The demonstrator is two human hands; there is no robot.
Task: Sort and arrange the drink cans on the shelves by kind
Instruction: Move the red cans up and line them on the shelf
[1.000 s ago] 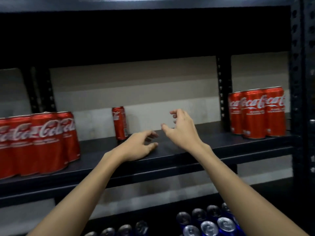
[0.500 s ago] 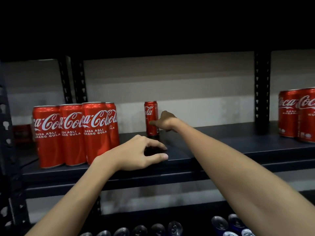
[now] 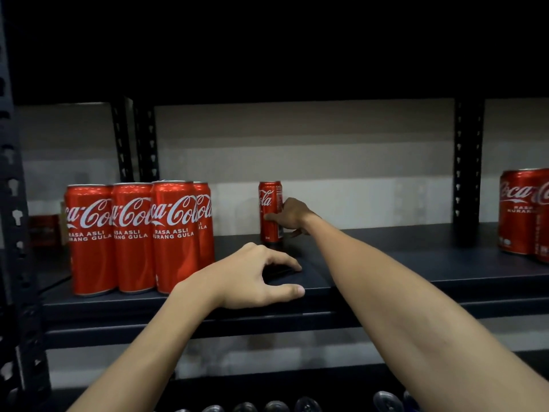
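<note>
Right hand wrapped round a lone red cola can at the back of the shelf, left hand resting at the front edge

The right hand (image 3: 292, 215) reaches deep over the dark shelf (image 3: 401, 263) and grips the single red can (image 3: 269, 211), thumb across its front and fingers curled behind its right side; the can stands upright near the back, apart from the others. The left hand (image 3: 252, 278) rests on the shelf's front edge with fingers loosely bent, thumb along the lip, holding nothing. To the left, a row of red cans (image 3: 133, 236) stands upright and touching side by side near the front. At the far right edge, more red cans (image 3: 523, 209) stand partly cut off. Below, the silver tops of cans on the lower shelf (image 3: 276, 407) just show
</note>
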